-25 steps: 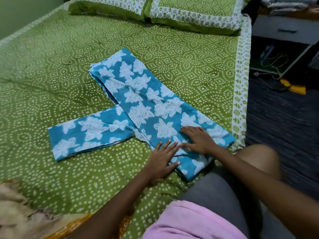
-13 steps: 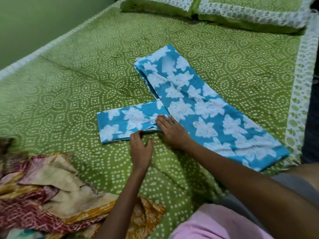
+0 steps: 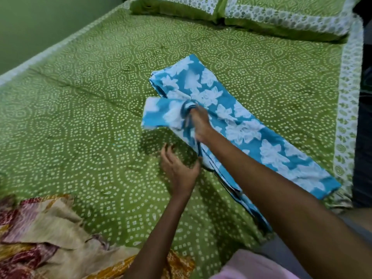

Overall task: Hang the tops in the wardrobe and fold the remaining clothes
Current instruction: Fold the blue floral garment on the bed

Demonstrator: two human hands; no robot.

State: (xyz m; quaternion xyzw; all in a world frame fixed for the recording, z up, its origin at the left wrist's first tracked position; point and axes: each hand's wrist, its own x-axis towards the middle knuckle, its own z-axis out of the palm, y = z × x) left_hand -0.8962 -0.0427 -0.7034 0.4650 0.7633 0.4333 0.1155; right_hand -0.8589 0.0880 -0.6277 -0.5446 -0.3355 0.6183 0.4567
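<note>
Lay slantwise on the green dotted bedspread [image 3: 84, 137]: long blue white-flowered cotton garment [image 3: 251, 125], its sleeve lifted and gripped by the right hand [image 3: 198, 122]. Hovered just beside the garment's near edge, loosely spread and holding nothing: left hand [image 3: 179, 170].

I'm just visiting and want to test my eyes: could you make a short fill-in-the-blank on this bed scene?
1. The blue cotton garment with white flowers lies on a ____ dotted bedsheet.
2. The ____ hand grips the garment's side flap.
3. The left hand holds ____.
4. The crumpled red and beige cloth lies by the bed's ____ edge.

Missing: green; right; nothing; near
</note>
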